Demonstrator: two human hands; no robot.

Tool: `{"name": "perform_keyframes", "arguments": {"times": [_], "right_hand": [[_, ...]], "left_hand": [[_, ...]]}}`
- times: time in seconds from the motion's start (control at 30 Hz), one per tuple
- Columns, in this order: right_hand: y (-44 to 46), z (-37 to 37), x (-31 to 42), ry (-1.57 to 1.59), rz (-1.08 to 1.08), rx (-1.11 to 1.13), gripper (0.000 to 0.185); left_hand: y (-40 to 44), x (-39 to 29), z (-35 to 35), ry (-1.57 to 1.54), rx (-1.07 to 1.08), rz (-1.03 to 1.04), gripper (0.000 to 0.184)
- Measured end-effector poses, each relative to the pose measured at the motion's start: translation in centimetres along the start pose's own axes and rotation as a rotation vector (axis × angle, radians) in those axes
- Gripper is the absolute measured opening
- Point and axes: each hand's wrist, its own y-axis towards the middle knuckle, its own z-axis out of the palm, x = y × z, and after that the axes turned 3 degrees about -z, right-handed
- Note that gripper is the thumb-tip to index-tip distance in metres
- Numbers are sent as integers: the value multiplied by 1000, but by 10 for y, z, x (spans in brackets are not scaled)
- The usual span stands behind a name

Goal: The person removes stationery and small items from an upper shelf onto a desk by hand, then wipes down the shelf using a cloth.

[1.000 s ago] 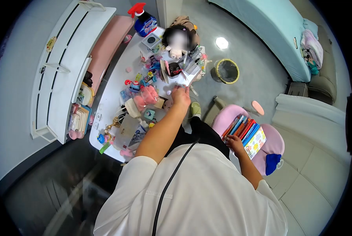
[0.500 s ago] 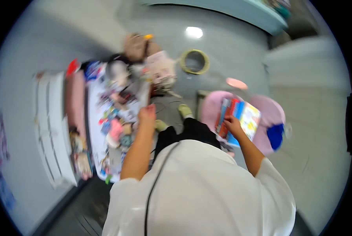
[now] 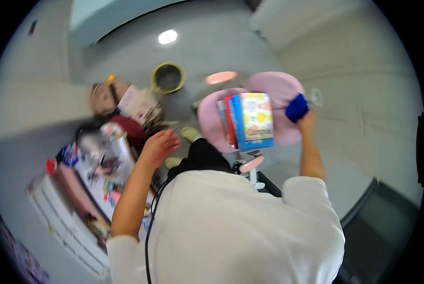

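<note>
Grey floor point(image 3: 209, 40) far; right, our right hand point(image 3: 307, 121) grips blue cloth point(image 3: 296, 108), likely light, limp, best bunched; our left hand point(image 3: 160, 148) hangs loose, empty.

Pink padded chair point(image 3: 280, 85): out front, right of the white tabletop point(image 3: 123, 163)
Pile of thin colourful books point(image 3: 237, 125): plopped mid-chair
White floral notebook point(image 3: 258, 118): top of the pile, right side
Blue fabric bundle point(image 3: 295, 108): chair's right edge, right hand point(image 3: 307, 121) touching it
Round yellow-rimmed bin point(image 3: 168, 92): floor point(image 3: 202, 52), past chair's left edge
Left hand point(image 3: 158, 149): kinda between tabletop and chair
</note>
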Motion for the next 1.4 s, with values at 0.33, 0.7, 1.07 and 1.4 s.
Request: {"name": "perform_keyframes", "arguments": {"times": [0.33,0.7,1.07,1.4], "right_hand": [[18,-39,-4,220,5,-79,38],[29,-187,228,1518,17,244,47],[-64,-275,361,2284,-206,765,50],[-140,-301,445,2138,-197,948,49]], "left_hand": [[-29,51,-42,-83,-144,4,41],[-163,138,-93,44,-225,283,46],[-303,287,-163,-385,-405,370,37],[-326,362,-166,-537,-410,432,38]]}}
